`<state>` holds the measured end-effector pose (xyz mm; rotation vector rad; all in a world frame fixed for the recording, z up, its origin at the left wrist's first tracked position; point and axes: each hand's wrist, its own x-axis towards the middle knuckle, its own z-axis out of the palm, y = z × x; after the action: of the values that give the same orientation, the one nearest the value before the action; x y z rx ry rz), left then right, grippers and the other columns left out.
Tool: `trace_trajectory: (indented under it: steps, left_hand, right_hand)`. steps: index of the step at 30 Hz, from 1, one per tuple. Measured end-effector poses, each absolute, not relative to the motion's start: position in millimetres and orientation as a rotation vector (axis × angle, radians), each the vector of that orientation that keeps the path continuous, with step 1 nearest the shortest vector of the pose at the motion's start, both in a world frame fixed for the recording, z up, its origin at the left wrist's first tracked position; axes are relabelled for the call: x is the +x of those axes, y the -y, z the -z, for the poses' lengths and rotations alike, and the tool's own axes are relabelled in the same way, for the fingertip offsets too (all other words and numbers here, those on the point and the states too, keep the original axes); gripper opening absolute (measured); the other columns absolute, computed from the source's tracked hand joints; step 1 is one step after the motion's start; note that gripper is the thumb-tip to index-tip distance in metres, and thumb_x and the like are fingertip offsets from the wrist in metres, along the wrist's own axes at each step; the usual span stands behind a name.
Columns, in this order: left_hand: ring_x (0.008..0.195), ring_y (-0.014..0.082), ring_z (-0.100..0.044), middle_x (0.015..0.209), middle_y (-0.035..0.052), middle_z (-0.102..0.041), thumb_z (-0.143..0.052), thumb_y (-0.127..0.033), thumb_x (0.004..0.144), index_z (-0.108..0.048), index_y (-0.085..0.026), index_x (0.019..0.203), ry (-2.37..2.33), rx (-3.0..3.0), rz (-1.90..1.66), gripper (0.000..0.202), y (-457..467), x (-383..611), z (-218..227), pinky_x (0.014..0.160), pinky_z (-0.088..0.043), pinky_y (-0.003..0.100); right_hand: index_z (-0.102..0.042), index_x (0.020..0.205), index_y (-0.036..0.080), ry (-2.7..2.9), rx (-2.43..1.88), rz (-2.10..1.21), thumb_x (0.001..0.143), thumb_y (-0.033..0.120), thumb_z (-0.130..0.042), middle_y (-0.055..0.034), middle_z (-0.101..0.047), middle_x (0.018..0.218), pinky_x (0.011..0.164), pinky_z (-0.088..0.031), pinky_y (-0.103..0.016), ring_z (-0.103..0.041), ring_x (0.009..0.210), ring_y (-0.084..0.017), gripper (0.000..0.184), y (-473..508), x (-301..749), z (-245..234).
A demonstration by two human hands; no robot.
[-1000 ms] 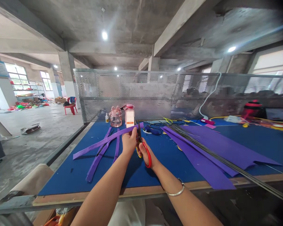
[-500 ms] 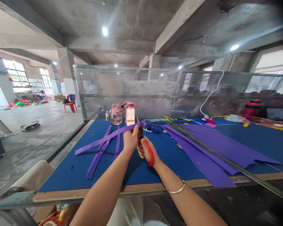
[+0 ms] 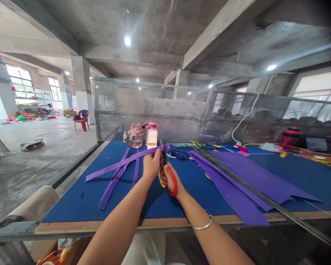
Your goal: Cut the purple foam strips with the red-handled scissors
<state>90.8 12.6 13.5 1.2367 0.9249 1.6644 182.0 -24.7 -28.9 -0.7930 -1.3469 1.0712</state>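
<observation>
My left hand (image 3: 151, 163) pinches a long purple fabric strip (image 3: 113, 167) near its right end, and the strip slopes down to the left above the table. In my right hand (image 3: 171, 180) is a pair of scissors (image 3: 173, 182) with red and yellow handles. The dark blades point away from me and lie across the strip just right of my left fingers; whether they have cut into it I cannot tell. Below the held strip, more purple strips (image 3: 106, 197) lie on the blue tabletop (image 3: 71, 200).
Large purple fabric sheets (image 3: 259, 165) and a bundle of thin dark rods (image 3: 253, 189) lie on the right, the rods overhanging the front edge. At the back stand a pink bottle (image 3: 135, 136), a small glue bottle (image 3: 125, 137) and a perforated metal screen (image 3: 154, 106).
The view has shifted slightly. My hands, the scissors and the purple strip stay in nearly the same position relative to each other.
</observation>
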Motion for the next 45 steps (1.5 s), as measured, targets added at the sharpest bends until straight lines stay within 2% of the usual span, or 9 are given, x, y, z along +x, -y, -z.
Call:
trace_trajectory:
  steps: [4, 8, 14, 24, 32, 38, 45]
  left_hand:
    - [0.052, 0.0146, -0.056, 0.061, 0.0043, -0.062, -0.061, -0.051, 0.081, -0.062, -0.015, 0.063, -0.929, 1.181, -1.665, 0.040, -15, 91, -13, 0.046, -0.043, 0.024]
    - [0.052, 0.0150, -0.057, 0.061, 0.0042, -0.062, -0.061, -0.051, 0.082, -0.063, -0.016, 0.065, -0.948, 1.253, -1.670, 0.039, -18, 90, -10, 0.047, -0.043, 0.025]
    - [0.051, 0.0150, -0.055, 0.054, 0.0030, -0.060, -0.060, -0.049, 0.083, -0.063, -0.017, 0.060, -0.967, 1.429, -1.681, 0.040, -21, 89, -4, 0.051, -0.040, 0.025]
    - [0.054, 0.0163, -0.058, 0.056, 0.0050, -0.064, -0.060, -0.046, 0.083, -0.064, -0.016, 0.058, -0.987, 1.362, -1.694, 0.039, -15, 90, -10, 0.052, -0.040, 0.026]
    - [0.053, 0.0146, -0.055, 0.056, 0.0042, -0.062, -0.062, -0.046, 0.079, -0.063, -0.015, 0.059, -0.946, 1.264, -1.682, 0.037, -10, 90, -16, 0.049, -0.041, 0.025]
    - [0.054, 0.0135, -0.055, 0.060, 0.0033, -0.061, -0.066, -0.049, 0.075, -0.063, -0.014, 0.064, -0.845, 1.184, -1.669, 0.037, -10, 90, -15, 0.050, -0.043, 0.024]
    - [0.052, 0.0138, -0.054, 0.058, 0.0023, -0.060, -0.063, -0.050, 0.079, -0.062, -0.016, 0.061, -0.911, 1.266, -1.691, 0.039, -16, 89, -10, 0.048, -0.042, 0.025]
  right_hand:
    - [-0.048, 0.095, 0.022, 1.427, -0.704, -1.062, 0.075, 0.085, -0.051, 0.0057, -0.043, 0.067, 0.045, -0.033, -0.023, -0.038, 0.049, -0.009, 0.066, 24, 183, 34]
    - [-0.049, 0.099, 0.022, 1.480, -0.710, -1.015, 0.079, 0.081, -0.051, 0.0051, -0.044, 0.070, 0.047, -0.033, -0.023, -0.037, 0.051, -0.010, 0.063, 23, 186, 37]
    - [-0.049, 0.093, 0.023, 1.417, -0.758, -1.000, 0.080, 0.081, -0.050, 0.0068, -0.038, 0.062, 0.043, -0.030, -0.024, -0.034, 0.047, -0.010, 0.060, 24, 184, 31]
    - [-0.048, 0.087, 0.023, 1.354, -0.816, -1.016, 0.075, 0.081, -0.056, 0.0102, -0.033, 0.055, 0.036, -0.023, -0.020, -0.028, 0.040, -0.007, 0.060, 29, 180, 24]
    - [-0.047, 0.082, 0.023, 1.395, -0.863, -0.922, 0.081, 0.077, -0.055, 0.0087, -0.036, 0.051, 0.035, -0.026, -0.022, -0.032, 0.039, -0.009, 0.054, 26, 183, 28]
    - [-0.050, 0.094, 0.023, 1.391, -0.793, -1.016, 0.077, 0.082, -0.053, 0.0080, -0.037, 0.059, 0.040, -0.026, -0.022, -0.031, 0.044, -0.010, 0.061, 24, 184, 31]
    - [-0.051, 0.104, 0.022, 1.527, -0.743, -0.951, 0.082, 0.080, -0.048, 0.0051, -0.041, 0.067, 0.048, -0.030, -0.025, -0.036, 0.053, -0.012, 0.062, 21, 188, 37]
